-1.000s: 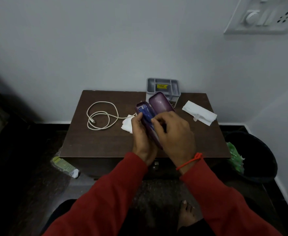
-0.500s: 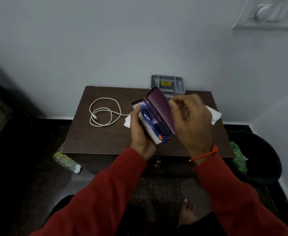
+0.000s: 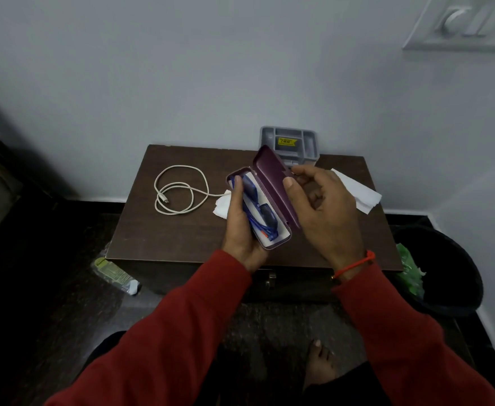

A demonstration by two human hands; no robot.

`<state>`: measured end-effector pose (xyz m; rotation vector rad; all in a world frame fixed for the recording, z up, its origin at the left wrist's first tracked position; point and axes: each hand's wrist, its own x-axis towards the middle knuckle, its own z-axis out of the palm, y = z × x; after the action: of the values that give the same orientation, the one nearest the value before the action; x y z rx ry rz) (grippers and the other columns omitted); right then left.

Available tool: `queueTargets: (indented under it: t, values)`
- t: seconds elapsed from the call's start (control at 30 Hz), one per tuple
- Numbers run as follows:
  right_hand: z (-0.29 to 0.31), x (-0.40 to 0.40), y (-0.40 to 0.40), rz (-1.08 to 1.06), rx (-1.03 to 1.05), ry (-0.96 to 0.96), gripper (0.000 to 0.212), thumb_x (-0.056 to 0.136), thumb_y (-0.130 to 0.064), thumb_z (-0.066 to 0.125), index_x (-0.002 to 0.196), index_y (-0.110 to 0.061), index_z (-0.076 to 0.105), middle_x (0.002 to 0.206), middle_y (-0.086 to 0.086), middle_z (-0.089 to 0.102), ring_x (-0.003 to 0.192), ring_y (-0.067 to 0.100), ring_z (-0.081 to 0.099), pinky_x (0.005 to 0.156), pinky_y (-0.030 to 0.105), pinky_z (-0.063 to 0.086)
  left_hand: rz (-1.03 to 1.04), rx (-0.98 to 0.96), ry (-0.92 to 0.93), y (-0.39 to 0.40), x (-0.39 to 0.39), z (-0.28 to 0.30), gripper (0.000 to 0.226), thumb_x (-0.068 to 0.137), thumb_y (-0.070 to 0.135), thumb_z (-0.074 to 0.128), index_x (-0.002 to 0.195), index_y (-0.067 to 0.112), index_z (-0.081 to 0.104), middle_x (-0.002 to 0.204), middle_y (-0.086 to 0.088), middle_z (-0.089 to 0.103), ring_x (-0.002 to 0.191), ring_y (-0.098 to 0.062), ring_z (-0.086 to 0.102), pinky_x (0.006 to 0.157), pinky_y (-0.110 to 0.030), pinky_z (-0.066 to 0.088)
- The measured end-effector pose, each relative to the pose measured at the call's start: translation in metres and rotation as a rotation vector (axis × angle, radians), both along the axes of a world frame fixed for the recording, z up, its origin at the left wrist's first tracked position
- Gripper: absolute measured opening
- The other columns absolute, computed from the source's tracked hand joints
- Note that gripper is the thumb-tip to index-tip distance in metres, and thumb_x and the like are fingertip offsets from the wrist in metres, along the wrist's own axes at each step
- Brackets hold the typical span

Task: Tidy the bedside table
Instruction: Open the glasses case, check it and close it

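Observation:
I hold a purple glasses case [image 3: 272, 183] above the dark wooden bedside table [image 3: 164, 230]. The case is open, with blue-framed glasses [image 3: 258, 212] lying in its white-lined lower half. My left hand [image 3: 240, 230] grips that lower half from beneath and the left side, thumb resting on the glasses. My right hand [image 3: 319, 212] has thumb and fingers on the outer edge of the raised lid. A white coiled cable [image 3: 178, 190] lies on the table's left part. A crumpled white tissue [image 3: 221, 205] shows behind my left hand, another tissue [image 3: 357, 189] at the right.
A grey compartment organiser [image 3: 290, 142] with a yellow label stands at the table's back edge against the wall. A black waste bin [image 3: 442, 268] with green rubbish stands on the floor to the right. A plastic packet [image 3: 114, 272] lies on the floor at the left.
My right hand has moved off the glasses to the lid's outer edge, and the lid now stands wider open. The case has risen slightly in view as the camera shifted.

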<state>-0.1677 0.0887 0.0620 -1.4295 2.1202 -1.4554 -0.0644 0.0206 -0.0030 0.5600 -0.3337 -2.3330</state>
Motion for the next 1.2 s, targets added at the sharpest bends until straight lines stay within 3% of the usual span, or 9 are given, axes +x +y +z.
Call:
queueTargets:
  t: [0.1, 0.27, 0.4, 0.5, 0.67, 0.87, 1.0, 1.1, 1.2]
  values:
    - [-0.004, 0.0, 0.0, 0.029, 0.05, 0.007, 0.03, 0.094, -0.042, 0.058, 0.119, -0.026, 0.063, 0.11, -0.007, 0.064, 0.091, 0.006, 0.064, 0.079, 0.036, 0.059, -0.015, -0.024, -0.039, -0.001, 0.0, 0.001, 0.08, 0.093, 0.066, 0.055, 0.149, 0.01, 0.049, 0.156, -0.019, 0.046, 0.146, -0.033, 0.042, 0.12, -0.047, 0.036]
    - [-0.009, -0.001, 0.0, 0.06, 0.091, 0.011, 0.034, 0.095, -0.042, 0.056, 0.124, -0.026, 0.061, 0.112, -0.005, 0.065, 0.092, 0.009, 0.066, 0.078, 0.038, 0.06, -0.016, -0.06, -0.124, -0.001, 0.002, 0.002, 0.085, 0.084, 0.067, 0.065, 0.145, 0.008, 0.053, 0.147, -0.017, 0.055, 0.135, -0.034, 0.054, 0.114, -0.047, 0.044]
    - [-0.012, -0.005, -0.001, 0.008, 0.11, -0.015, 0.037, 0.094, -0.047, 0.054, 0.123, -0.026, 0.062, 0.11, -0.007, 0.067, 0.094, 0.007, 0.066, 0.08, 0.036, 0.06, 0.001, -0.079, -0.081, -0.002, 0.004, 0.008, 0.06, 0.095, 0.059, 0.046, 0.125, 0.01, 0.061, 0.113, -0.011, 0.066, 0.1, -0.025, 0.065, 0.091, -0.037, 0.053]
    - [-0.013, -0.008, -0.001, -0.013, 0.125, -0.038, 0.035, 0.095, -0.045, 0.055, 0.124, -0.025, 0.062, 0.11, -0.005, 0.067, 0.093, 0.005, 0.066, 0.078, 0.03, 0.06, 0.033, -0.129, -0.128, 0.0, 0.003, 0.007, 0.051, 0.09, 0.054, 0.043, 0.113, 0.012, 0.062, 0.106, -0.012, 0.062, 0.09, -0.025, 0.061, 0.08, -0.036, 0.051]
    - [-0.01, -0.007, 0.0, -0.015, 0.115, -0.074, 0.035, 0.097, -0.045, 0.053, 0.122, -0.024, 0.064, 0.11, -0.005, 0.066, 0.093, 0.001, 0.063, 0.079, 0.022, 0.057, 0.01, -0.132, -0.178, 0.0, -0.001, 0.006, 0.055, 0.099, 0.05, 0.036, 0.123, 0.01, 0.065, 0.112, -0.013, 0.069, 0.099, -0.025, 0.066, 0.087, -0.038, 0.056]
    - [-0.008, 0.006, 0.001, 0.097, 0.091, -0.048, 0.026, 0.094, -0.029, 0.06, 0.12, -0.03, 0.064, 0.115, -0.007, 0.06, 0.093, -0.002, 0.062, 0.08, 0.019, 0.054, 0.003, -0.115, -0.279, 0.002, -0.006, 0.008, 0.066, 0.102, 0.054, 0.037, 0.144, 0.005, 0.053, 0.133, -0.022, 0.063, 0.115, -0.033, 0.066, 0.096, -0.042, 0.055]
    - [-0.018, 0.018, 0.003, 0.146, 0.132, 0.088, 0.036, 0.089, -0.035, 0.063, 0.125, -0.031, 0.059, 0.122, -0.01, 0.049, 0.107, 0.006, 0.056, 0.092, 0.033, 0.053, 0.034, -0.107, -0.247, 0.001, -0.007, 0.004, 0.074, 0.102, 0.062, 0.03, 0.131, 0.001, 0.06, 0.111, -0.019, 0.073, 0.094, -0.025, 0.074, 0.08, -0.036, 0.063]
    - [-0.022, 0.021, 0.003, 0.168, 0.137, 0.12, 0.042, 0.086, -0.041, 0.062, 0.127, -0.032, 0.057, 0.127, -0.008, 0.046, 0.115, 0.012, 0.054, 0.094, 0.041, 0.052, 0.006, -0.093, -0.2, 0.002, -0.003, 0.006, 0.084, 0.098, 0.072, 0.028, 0.134, 0.002, 0.059, 0.122, -0.021, 0.067, 0.106, -0.029, 0.069, 0.088, -0.039, 0.06]
    - [-0.022, 0.022, 0.003, 0.187, 0.135, 0.15, 0.047, 0.083, -0.047, 0.061, 0.127, -0.032, 0.057, 0.131, -0.006, 0.044, 0.123, 0.014, 0.05, 0.099, 0.041, 0.05, 0.021, -0.099, -0.191, 0.001, 0.0, 0.009, 0.071, 0.101, 0.065, 0.029, 0.12, 0.008, 0.067, 0.109, -0.014, 0.072, 0.097, -0.024, 0.072, 0.079, -0.035, 0.063]
